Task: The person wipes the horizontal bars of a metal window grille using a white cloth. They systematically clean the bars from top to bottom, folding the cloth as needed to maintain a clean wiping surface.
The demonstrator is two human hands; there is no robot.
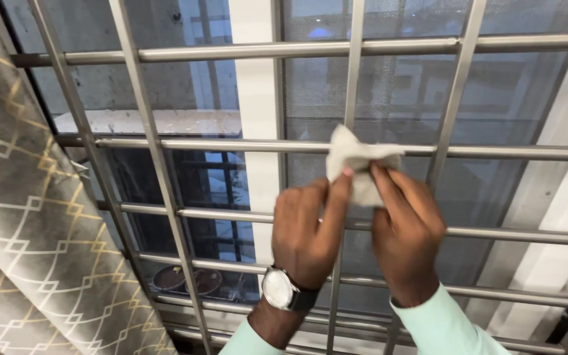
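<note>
two hands, one cloth, at the window grille

a steel window grille (244,143) of round bars stands in front of dusty glass, with a grey curtain (41,217) patterned in gold and white diamonds hanging at the left. the white cloth (357,164) (crumpled, small) sits against a vertical bar just below a horizontal one. the left hand (307,230), wristwatch (279,288) on its wrist, and the right hand (405,230) both pinch the cloth with closed fingers.
</note>
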